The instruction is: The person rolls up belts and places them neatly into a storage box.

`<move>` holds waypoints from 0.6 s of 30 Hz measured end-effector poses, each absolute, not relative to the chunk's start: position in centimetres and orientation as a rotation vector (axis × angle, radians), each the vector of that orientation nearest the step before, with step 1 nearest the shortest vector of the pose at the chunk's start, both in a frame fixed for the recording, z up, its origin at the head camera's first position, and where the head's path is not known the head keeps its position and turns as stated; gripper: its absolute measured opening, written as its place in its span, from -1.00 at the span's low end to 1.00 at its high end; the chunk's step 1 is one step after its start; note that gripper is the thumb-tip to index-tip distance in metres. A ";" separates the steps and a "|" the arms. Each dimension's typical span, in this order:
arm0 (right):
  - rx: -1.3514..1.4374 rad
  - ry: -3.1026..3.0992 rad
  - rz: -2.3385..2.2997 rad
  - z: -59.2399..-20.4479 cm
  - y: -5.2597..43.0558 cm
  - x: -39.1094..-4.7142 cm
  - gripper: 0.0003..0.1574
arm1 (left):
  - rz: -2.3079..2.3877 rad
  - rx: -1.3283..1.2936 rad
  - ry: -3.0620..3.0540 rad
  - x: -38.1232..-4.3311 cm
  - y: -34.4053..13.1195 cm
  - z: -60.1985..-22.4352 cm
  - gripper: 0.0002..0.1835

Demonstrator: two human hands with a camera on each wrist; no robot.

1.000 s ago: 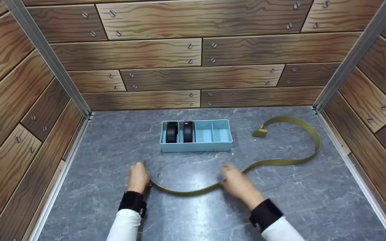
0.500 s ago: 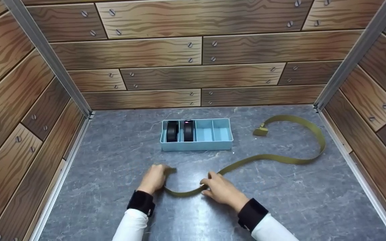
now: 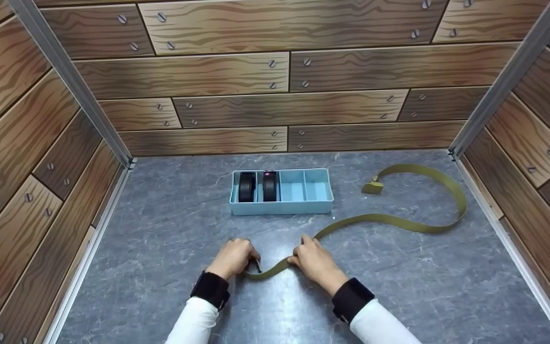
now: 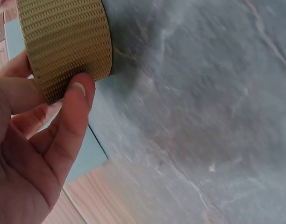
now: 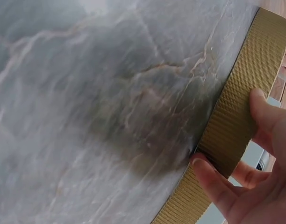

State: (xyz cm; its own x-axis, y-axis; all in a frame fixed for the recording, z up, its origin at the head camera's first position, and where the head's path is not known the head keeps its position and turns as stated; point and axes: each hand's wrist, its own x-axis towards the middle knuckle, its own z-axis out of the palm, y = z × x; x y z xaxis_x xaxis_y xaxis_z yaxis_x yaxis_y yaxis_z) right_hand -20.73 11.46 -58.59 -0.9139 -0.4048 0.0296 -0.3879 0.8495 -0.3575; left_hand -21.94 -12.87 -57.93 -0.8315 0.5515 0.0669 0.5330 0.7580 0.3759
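An olive webbing belt [image 3: 399, 221] lies in an S-shaped curve on the grey floor, its buckle [image 3: 372, 188] at the far right end. My left hand [image 3: 233, 258] pinches the belt near its other end; in the left wrist view the ribbed webbing [image 4: 68, 35] bends up from between thumb and fingers. My right hand [image 3: 319, 263] holds the same belt a short way along. Thumb and fingers grip the strap [image 5: 239, 98] by its edges in the right wrist view. Between the hands a short piece sags. The belt's tip is mostly hidden by the left hand.
Beyond the hands stands a light blue box [image 3: 282, 208] with several compartments. Two black rolled items [image 3: 246, 188] sit upright in its left compartments; the two right ones hold nothing visible. Wood-patterned walls [image 3: 227, 110] with metal corner strips enclose the floor.
My left hand has moved right with the belt's end, and my right hand has shifted left along the strap. The span between them is shorter. The buckle end has stayed in place.
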 end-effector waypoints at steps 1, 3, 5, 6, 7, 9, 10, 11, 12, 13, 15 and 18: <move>-0.627 2.987 -0.559 -58.6 11.4 -20.8 -0.68 | 0.598 0.920 2.891 -21.9 -12.7 -57.9 -0.72; -0.613 3.011 -0.547 -58.7 11.2 -20.9 -0.67 | 0.608 0.952 2.861 -21.8 -12.5 -57.8 -0.74; -0.602 3.035 -0.533 -58.7 11.0 -20.9 -0.68 | 0.662 0.936 2.793 -21.8 -12.4 -57.7 -0.77; -0.594 3.049 -0.526 -58.7 11.0 -20.9 -0.68 | 0.691 0.917 2.757 -21.8 -12.4 -57.6 -0.81; -0.585 3.058 -0.520 -58.7 11.0 -20.9 -0.68 | 0.723 0.896 2.723 -21.8 -12.4 -57.6 -0.83; -0.564 3.070 -0.517 -58.8 11.0 -21.0 -0.69 | 0.774 0.838 2.661 -21.7 -12.4 -57.5 -0.79; -0.553 3.073 -0.521 -58.8 11.0 -21.1 -0.69 | 0.782 0.819 2.646 -21.7 -12.4 -57.5 -0.74; -0.541 3.076 -0.521 -58.9 11.0 -21.1 -0.69 | 0.774 0.809 2.647 -21.6 -12.4 -57.6 -0.68; -0.531 3.077 -0.522 -58.9 11.0 -21.1 -0.69 | 0.766 0.807 2.658 -21.6 -12.3 -57.6 -0.61; -0.526 3.079 -0.517 -59.0 11.0 -21.1 -0.69 | 0.751 0.807 2.673 -21.5 -12.2 -57.7 -0.57; -0.515 3.088 -0.509 -59.1 11.0 -21.1 -0.69 | 0.706 0.806 2.717 -21.3 -12.0 -57.9 -0.55; -0.535 3.092 -0.492 -59.2 10.8 -20.8 -0.73 | 0.653 0.813 2.807 -21.1 -11.6 -58.4 -0.67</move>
